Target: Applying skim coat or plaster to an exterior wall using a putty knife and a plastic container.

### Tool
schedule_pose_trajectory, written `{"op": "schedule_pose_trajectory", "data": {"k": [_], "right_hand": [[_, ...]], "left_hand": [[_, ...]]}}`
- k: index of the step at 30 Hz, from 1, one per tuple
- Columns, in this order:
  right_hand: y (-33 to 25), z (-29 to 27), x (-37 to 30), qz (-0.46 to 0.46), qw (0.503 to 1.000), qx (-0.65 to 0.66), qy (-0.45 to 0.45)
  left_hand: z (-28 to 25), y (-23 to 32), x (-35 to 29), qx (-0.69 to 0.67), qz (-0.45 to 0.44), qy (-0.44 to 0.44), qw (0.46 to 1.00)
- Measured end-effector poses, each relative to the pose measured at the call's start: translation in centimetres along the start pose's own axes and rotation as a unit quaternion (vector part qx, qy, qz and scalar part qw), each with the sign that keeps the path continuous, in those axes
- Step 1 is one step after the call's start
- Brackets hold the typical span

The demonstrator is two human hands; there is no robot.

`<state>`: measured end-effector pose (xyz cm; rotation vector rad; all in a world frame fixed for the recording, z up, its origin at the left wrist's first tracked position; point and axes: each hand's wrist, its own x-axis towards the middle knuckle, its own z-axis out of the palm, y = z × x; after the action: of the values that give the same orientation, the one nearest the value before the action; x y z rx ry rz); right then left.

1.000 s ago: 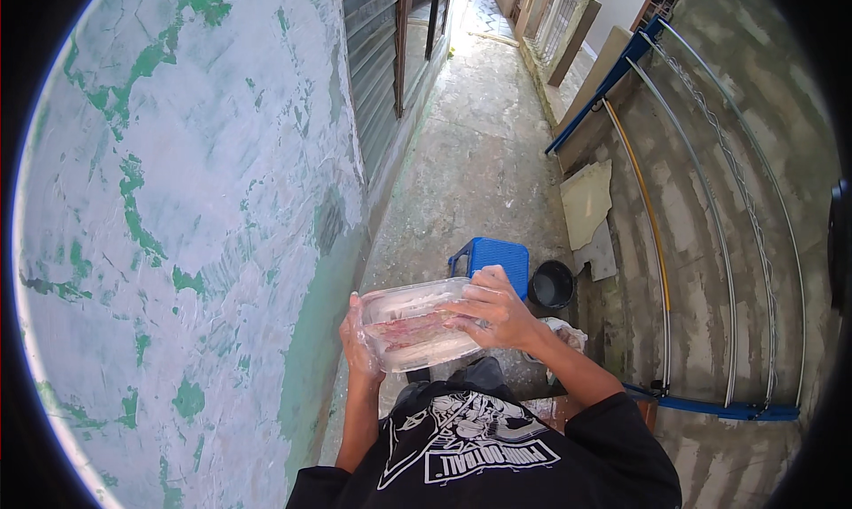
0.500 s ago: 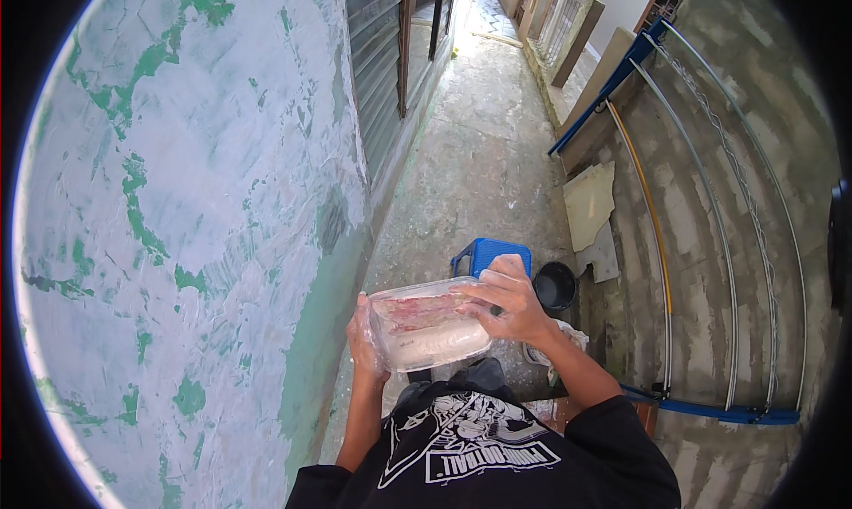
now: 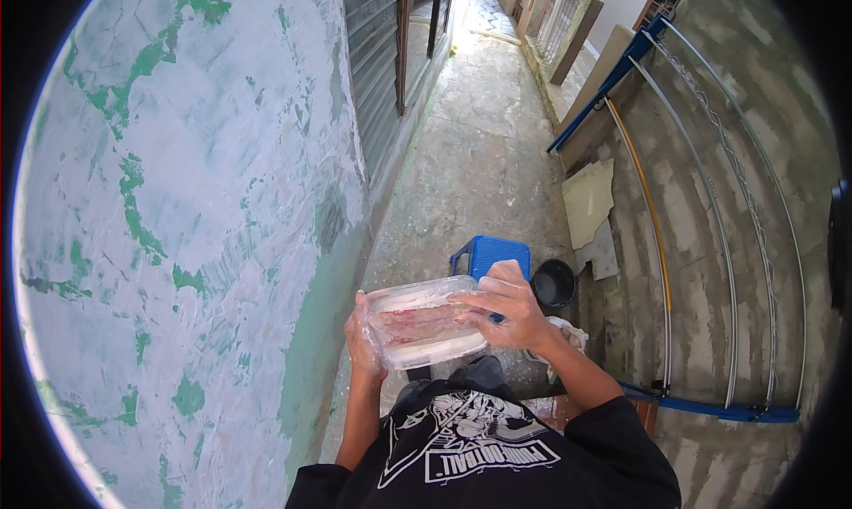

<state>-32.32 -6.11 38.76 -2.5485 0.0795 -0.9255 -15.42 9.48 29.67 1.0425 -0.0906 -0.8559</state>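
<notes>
A clear rectangular plastic tub (image 3: 431,360) with white paste (image 3: 424,295) in it is tilted in front of my chest. My left hand (image 3: 365,343) is closed round its left end, thumb up along the side. At the right end, my right hand (image 3: 508,309) has its fingers bent over the rim, closed on a flat reddish scraper (image 3: 410,323) smeared with paste. The scraper lies lengthwise across the tub's inside, with paste on both sides of it. White residue coats the fingers of both hands. My right palm hides part of the tub's right edge.
Close on my left stands a wall (image 3: 222,198) with patchy white coating over green. A blue plastic stool (image 3: 497,250) and a black bucket (image 3: 555,283) are on the concrete floor ahead. A blue-ended metal rack (image 3: 732,243) lines the block wall at right.
The reddish scraper has shifted toward me within the tub, and a white strip of paste now shows beyond it. My right hand has moved slightly nearer; the left still holds the tub.
</notes>
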Motion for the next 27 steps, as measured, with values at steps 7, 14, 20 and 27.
{"op": "schedule_pose_trajectory", "data": {"k": [7, 14, 20, 27], "right_hand": [[0.7, 0.9, -1.0, -0.008, 0.998, -0.028, -0.059], [0.2, -0.8, 0.4, 0.054, 0.996, 0.026, -0.065], [0.5, 1.2, -0.6, 0.016, 0.997, -0.025, -0.073], [0.1, -0.2, 1.1, 0.083, 0.996, 0.000, -0.032]], "left_hand": [[0.1, -0.2, 0.1, -0.010, -0.020, -0.025, 0.999], [-0.3, -0.2, 0.2, -0.021, -0.043, -0.030, 0.998], [-0.3, 0.1, 0.0, -0.003, -0.048, -0.043, 0.998], [-0.2, 0.3, -0.2, -0.018, -0.026, -0.022, 0.999]]}}
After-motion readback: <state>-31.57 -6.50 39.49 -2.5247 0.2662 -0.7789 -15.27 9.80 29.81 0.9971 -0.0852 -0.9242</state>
